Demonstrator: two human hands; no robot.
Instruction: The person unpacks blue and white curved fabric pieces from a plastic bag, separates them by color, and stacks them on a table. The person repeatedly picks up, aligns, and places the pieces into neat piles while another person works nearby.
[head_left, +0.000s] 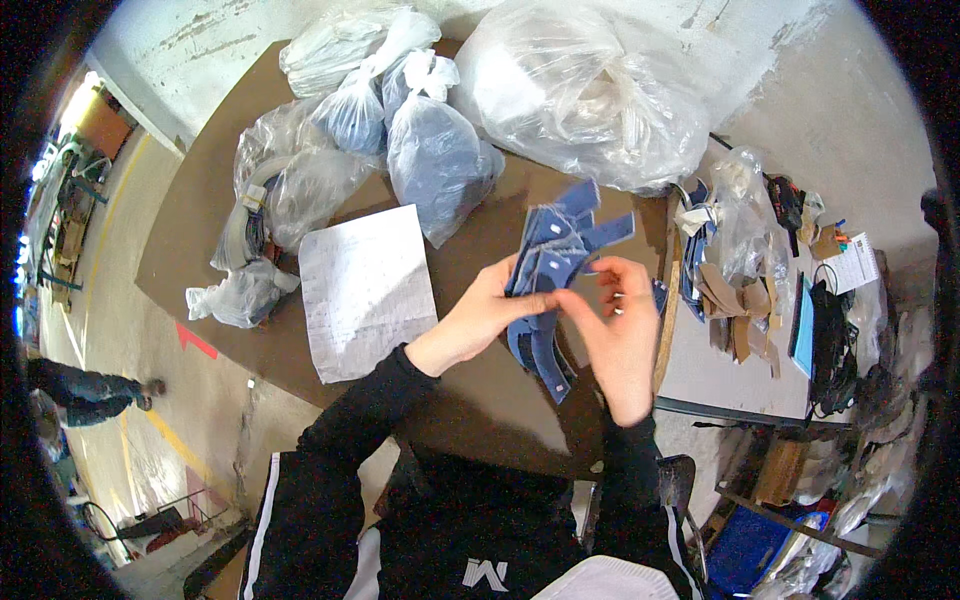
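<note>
A stack of curved blue denim strips [565, 245], several of them bearing small white tags, is held up over the brown table [480, 420]. My left hand [487, 312] wraps round the stack from its left side, thumb across the front. On the other side my right hand [620, 330] has its thumb against the strips near my left thumb, fingers curled and slightly blurred; whether it grips a strip is not clear. The strips fan apart at the top, and their lower ends hang below my hands. A handwritten white sheet [366, 285] lies left of my hands.
Knotted plastic bags with blue contents [437, 150] and a large clear bag [590, 90] stand along the back. A side table [735, 370] at right carries brown and blue strips [735, 300], cables [835, 350] and a notepad [852, 262]. At far left, a person's legs [85, 390] show.
</note>
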